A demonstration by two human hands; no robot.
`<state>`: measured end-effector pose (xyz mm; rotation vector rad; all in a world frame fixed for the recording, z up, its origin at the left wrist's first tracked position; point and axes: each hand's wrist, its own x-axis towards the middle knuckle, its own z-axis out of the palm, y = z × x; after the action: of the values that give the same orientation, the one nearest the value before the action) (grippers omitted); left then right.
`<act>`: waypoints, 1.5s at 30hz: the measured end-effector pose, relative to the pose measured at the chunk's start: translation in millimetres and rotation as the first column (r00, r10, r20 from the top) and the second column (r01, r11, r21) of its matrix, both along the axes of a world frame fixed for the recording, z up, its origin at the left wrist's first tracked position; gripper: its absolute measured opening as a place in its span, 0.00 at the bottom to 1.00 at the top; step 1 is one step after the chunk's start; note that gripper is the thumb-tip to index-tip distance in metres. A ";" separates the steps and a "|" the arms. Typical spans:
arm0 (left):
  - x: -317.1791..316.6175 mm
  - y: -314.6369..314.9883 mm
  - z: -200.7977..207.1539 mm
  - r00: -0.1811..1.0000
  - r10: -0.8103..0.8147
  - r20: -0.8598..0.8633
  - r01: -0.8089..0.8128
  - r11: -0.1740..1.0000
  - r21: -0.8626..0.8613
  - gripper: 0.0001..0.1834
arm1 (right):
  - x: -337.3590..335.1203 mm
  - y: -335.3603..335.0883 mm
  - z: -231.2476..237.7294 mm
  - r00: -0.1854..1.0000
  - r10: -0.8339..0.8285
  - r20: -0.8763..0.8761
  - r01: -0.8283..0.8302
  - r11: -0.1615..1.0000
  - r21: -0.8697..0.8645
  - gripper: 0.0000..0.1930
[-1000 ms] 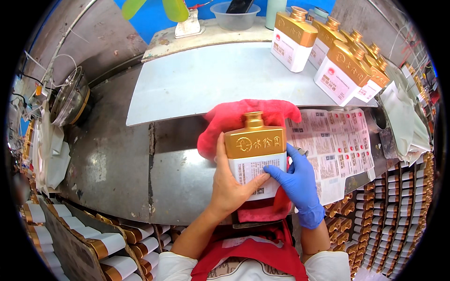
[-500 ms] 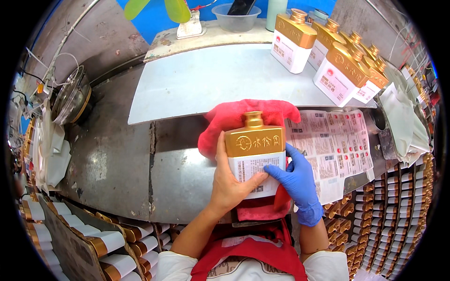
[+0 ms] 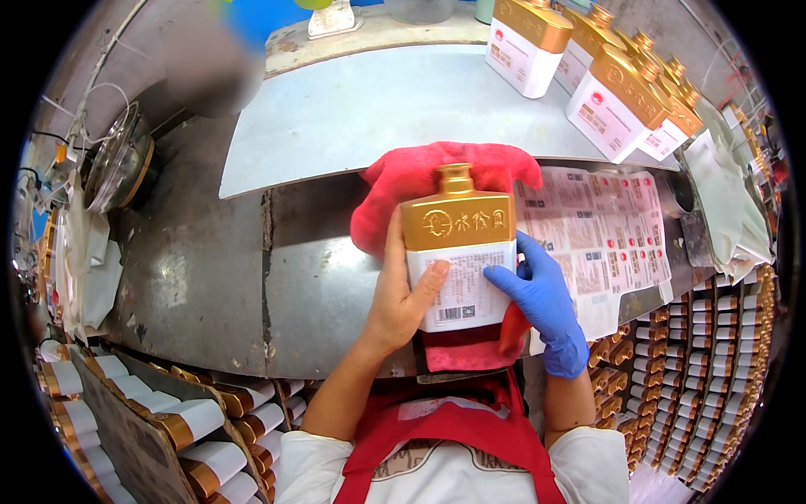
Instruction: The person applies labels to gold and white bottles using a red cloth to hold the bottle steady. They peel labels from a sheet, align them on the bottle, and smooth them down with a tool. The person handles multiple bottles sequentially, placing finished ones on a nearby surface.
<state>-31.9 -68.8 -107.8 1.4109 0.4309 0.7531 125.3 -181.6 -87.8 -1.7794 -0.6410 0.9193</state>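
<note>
A flat flask-shaped bottle (image 3: 458, 220) with a gold shoulder and neck stands nearly upright between my hands. Its white lower half bears a printed label facing me. My bare left hand (image 3: 398, 296) grips its left side, thumb lying on the label. From the right, my right hand (image 3: 547, 304) in a blue glove holds the bottle, with its thumb pressed at the label's right part and its other fingers partly hidden. Behind and below the bottle lies a red towel (image 3: 379, 206); a red fold of cloth hangs beside the gloved hand. Right of it rests a sheet of printed labels (image 3: 609, 239).
Several similar bottles (image 3: 617, 105) stand on the pale raised board (image 3: 361, 113) at the back right. Racks of gold-and-white bottles (image 3: 705, 353) fill the lower right, with more bottles (image 3: 197, 424) at lower left. A glass-lidded pan (image 3: 126, 164) leans at the left wall.
The view has tipped downward, so the bench sits higher in the picture. My left thumb has slid up the label, and my right thumb has shifted slightly toward the bottle's right edge.
</note>
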 end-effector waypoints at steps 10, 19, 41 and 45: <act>-23.8 5.5 -9.7 0.996 -0.035 0.081 0.060 0.941 -0.333 0.35 | 10.4 -11.1 -1.3 0.996 0.046 -0.082 -0.043 0.998 0.038 0.28; -31.0 1.4 -9.7 0.991 -0.091 0.094 0.116 0.944 -0.310 0.39 | 16.3 -21.9 -6.0 0.969 0.009 -0.245 0.010 0.997 0.077 0.22; -13.5 -15.2 1.6 0.999 0.043 0.009 -0.040 0.979 -0.198 0.43 | -12.4 -8.2 13.9 0.999 -0.031 0.040 0.030 0.999 0.036 0.33; -12.7 -14.8 -1.3 0.999 0.051 0.003 -0.049 0.981 -0.185 0.42 | -12.1 -8.7 5.9 0.998 -0.051 0.049 0.047 0.995 0.088 0.32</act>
<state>-44.6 -83.6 -109.1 1.2268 0.5192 0.7391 113.2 -190.3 -81.9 -1.7381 -0.6575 0.8034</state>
